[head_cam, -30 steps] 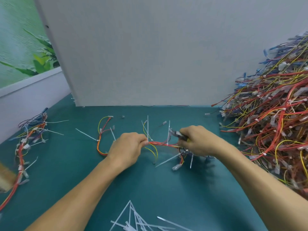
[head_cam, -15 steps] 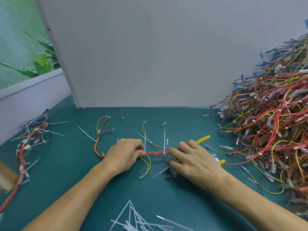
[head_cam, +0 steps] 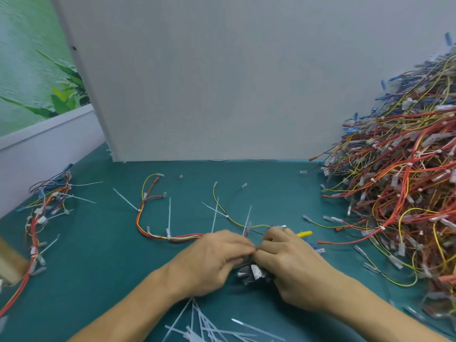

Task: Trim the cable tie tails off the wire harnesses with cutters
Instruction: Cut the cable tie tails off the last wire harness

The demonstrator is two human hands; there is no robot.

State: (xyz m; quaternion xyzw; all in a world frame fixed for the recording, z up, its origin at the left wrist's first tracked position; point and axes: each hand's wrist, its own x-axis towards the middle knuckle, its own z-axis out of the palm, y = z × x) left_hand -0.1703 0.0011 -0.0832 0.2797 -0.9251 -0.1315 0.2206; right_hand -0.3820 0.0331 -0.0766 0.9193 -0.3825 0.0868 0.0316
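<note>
A wire harness (head_cam: 172, 236) of red, yellow and white wires lies on the green table, and its right end runs into my hands. White cable tie tails (head_cam: 169, 213) stand up from it, one (head_cam: 248, 220) just behind my fingers. My left hand (head_cam: 212, 262) and my right hand (head_cam: 288, 265) meet fingertip to fingertip, both curled and pinching the harness between them. Blurred grey and white connectors (head_cam: 255, 272) hang below the fingers. The yellow-handled cutters (head_cam: 305, 234) lie on the table behind my right hand, mostly hidden and held by neither hand.
A big heap of harnesses (head_cam: 394, 193) fills the right side. A smaller bundle (head_cam: 42, 213) lies at the left, by a brown block (head_cam: 9, 262). Loose tie tails (head_cam: 209, 329) lie at the front edge. An upright white board (head_cam: 222, 82) closes the back.
My right hand laid the cutters on the table and came back to the harness. Both hands moved nearer to me and closed together on the wires.
</note>
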